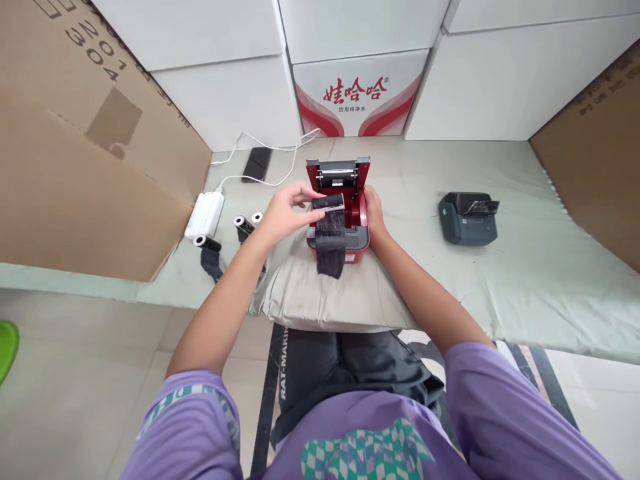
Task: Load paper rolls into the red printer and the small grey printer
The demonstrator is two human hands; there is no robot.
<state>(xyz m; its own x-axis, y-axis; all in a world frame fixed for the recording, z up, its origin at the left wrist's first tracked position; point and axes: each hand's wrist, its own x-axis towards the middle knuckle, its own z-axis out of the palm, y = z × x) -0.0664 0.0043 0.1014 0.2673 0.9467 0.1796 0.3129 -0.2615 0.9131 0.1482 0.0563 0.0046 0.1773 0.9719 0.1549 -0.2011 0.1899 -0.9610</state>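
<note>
A red and grey label printer [353,239] stands on the cloth-covered table before me, its lid [338,175] raised. My left hand [293,212] pinches a small black paper roll [329,202] between thumb and fingers, just over the printer's opening. From the roll a loose black strip [331,250] hangs down across the printer's front. My right hand [374,212] rests against the printer's right side, fingers partly hidden behind it. Left of my left hand lie more black rolls, one [207,244] with its strip unrolled and another [243,227] partly behind my forearm.
A dark grey printer [468,220] with a black strip sticking out sits on the right. At the left are a white power bank [205,215], its white cable [270,181] and a dark phone [257,164]. White boxes [356,100] line the back; cardboard [90,147] stands at the left.
</note>
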